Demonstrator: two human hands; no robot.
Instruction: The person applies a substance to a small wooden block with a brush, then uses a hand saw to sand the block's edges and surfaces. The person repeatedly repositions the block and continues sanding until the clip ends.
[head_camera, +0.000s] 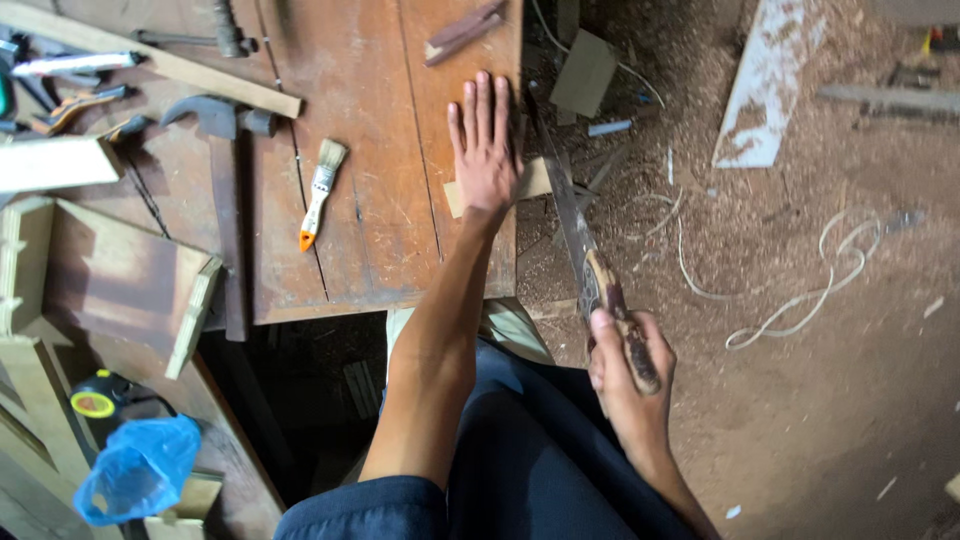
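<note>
The left hand lies flat, fingers spread and closed on nothing, pressing a thin pale strip of wood onto the worn brown wooden workbench. The strip lies across the right edge of the bench, and 1 end overhangs the edge, above the sawdust-covered floor.

The right hand is wrapped firmly around the mottled wooden handle of a long, narrow-bladed handsaw. The blade runs forward just beside the bench edge and meets the overhanging end of the strip close to the left hand's little finger.

Judged from this arrangement, the step in hand is a crosscut of the strip at the bench edge. To do it well:

1. Keep the left palm bearing down near the cut line so the strip cannot chatter, but keep all fingers on the bench side of the blade.
2. Hold the blade close to the bench edge; a long overhang would flex.
3. Use long, light strokes in line with the forearm.
4. Ease pressure near the end of the cut, as the thin stock may splinter.

Lying apart on the bench, to the left: 1 small paintbrush with an orange-tipped handle and 1 dark claw hammer. Whether the teeth have entered the wood cannot be told.
</note>
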